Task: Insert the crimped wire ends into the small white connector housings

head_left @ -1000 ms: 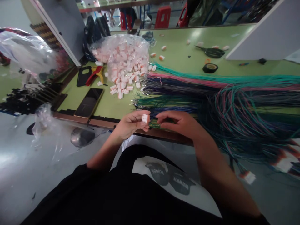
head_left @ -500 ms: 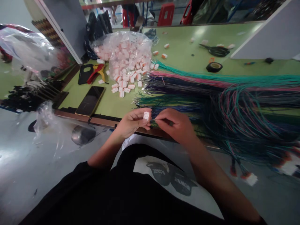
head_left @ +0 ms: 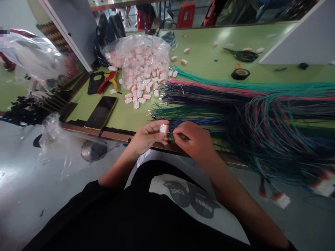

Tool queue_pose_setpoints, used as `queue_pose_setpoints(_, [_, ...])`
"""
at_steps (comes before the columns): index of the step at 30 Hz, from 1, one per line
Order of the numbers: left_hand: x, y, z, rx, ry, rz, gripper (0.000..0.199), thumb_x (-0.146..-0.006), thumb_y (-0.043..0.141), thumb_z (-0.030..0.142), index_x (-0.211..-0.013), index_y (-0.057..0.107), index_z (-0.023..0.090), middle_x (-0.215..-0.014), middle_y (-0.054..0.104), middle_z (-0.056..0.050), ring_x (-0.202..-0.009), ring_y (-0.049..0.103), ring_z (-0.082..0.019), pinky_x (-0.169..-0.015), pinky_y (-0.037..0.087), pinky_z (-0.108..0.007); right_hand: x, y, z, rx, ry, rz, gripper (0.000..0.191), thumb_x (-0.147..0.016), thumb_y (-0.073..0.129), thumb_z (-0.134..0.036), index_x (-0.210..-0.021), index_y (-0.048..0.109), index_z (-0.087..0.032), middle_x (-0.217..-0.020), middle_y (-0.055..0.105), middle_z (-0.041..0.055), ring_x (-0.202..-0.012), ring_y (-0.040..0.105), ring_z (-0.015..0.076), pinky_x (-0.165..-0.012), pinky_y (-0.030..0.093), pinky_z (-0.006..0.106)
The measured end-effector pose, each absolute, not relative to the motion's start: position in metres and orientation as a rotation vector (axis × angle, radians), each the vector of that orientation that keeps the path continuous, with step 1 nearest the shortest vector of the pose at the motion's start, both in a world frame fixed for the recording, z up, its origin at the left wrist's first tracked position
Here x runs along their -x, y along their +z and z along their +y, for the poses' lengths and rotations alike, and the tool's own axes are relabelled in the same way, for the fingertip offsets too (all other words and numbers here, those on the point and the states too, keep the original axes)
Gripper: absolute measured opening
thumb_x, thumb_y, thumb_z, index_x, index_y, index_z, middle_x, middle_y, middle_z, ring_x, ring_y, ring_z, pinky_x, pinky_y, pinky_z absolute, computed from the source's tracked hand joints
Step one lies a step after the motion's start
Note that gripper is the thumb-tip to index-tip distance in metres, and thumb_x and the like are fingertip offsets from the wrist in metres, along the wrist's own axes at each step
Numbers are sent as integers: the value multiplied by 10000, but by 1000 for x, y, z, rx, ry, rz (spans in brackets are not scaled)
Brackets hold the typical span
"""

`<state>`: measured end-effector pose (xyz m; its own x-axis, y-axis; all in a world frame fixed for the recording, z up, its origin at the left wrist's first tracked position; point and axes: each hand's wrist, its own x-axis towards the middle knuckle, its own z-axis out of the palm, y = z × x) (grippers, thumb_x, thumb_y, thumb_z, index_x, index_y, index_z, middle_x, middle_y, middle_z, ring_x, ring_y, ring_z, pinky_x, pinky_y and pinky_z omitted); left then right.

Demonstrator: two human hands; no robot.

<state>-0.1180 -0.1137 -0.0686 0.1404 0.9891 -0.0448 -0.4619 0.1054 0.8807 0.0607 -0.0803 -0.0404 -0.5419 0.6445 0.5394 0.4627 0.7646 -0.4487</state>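
My left hand [head_left: 148, 136] pinches a small white and orange connector housing [head_left: 163, 129] between thumb and fingers, just over the table's front edge. Close on its right, my right hand [head_left: 192, 139] is closed in a pinch on a thin wire [head_left: 170, 133], whose end points at the orange side of the housing. Whether the wire tip sits inside the housing is too small to tell. Behind both hands lie bundled wires [head_left: 193, 93] in green, pink, dark and blue, their metal-tipped ends towards the left.
A clear plastic bag [head_left: 146, 52] spills many connector housings onto the green table [head_left: 125, 116]. A phone [head_left: 101, 112], red and yellow pliers [head_left: 108, 82], black tape [head_left: 240, 73] and scissors [head_left: 243, 55] lie around. Wired connectors [head_left: 282, 200] hang off the front edge at right.
My right hand has shifted very slightly, still pinching the wire beside the housing. My left hand holds the housing in nearly the same place.
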Motion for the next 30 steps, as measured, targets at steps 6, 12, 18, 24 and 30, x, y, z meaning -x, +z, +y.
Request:
queue_pose_setpoints(6, [116, -67, -114, -815, 1271, 763, 341, -646, 819, 169, -979, 750, 176, -786, 710, -5, -613, 648, -85, -593, 552, -199, -59, -43, -84, 822, 177, -2245, 212, -827, 460, -119, -658, 539, -219, -685, 618, 20, -688, 565, 145, -649, 436, 260])
queue_pose_setpoints(12, [114, -66, -114, -839, 1189, 814, 390, -654, 833, 246, -1017, 731, 146, -684, 678, 10, -540, 624, -80, -513, 526, -190, -55, -51, -82, 780, 99, -2286, 246, -848, 445, -116, -646, 537, -222, -686, 623, 26, -701, 567, 153, -672, 443, 268])
queue_pose_setpoints(18, [115, -63, -115, -823, 1143, 869, 443, -620, 857, 300, -1007, 718, 135, -669, 674, 12, -525, 618, -82, -501, 532, -195, -57, -52, -78, 702, 309, -2237, 179, -872, 488, -142, -770, 617, -214, -785, 687, 27, -754, 616, 142, -687, 451, 255])
queue_pose_setpoints(24, [113, -62, -115, -761, 1213, 865, 420, -578, 886, 306, -929, 725, 141, -669, 685, 13, -509, 627, -79, -493, 535, -181, -61, -46, -77, 761, 396, -2223, 153, -841, 503, -136, -761, 614, -206, -729, 668, 11, -665, 580, 125, -619, 420, 242])
queue_pose_setpoints(30, [113, -64, -116, -762, 1238, 888, 431, -580, 888, 303, -940, 723, 134, -674, 694, 9, -508, 627, -80, -499, 546, -189, -53, -53, -78, 759, 331, -2241, 189, -857, 474, -137, -753, 620, -198, -739, 672, 29, -711, 589, 139, -664, 423, 251])
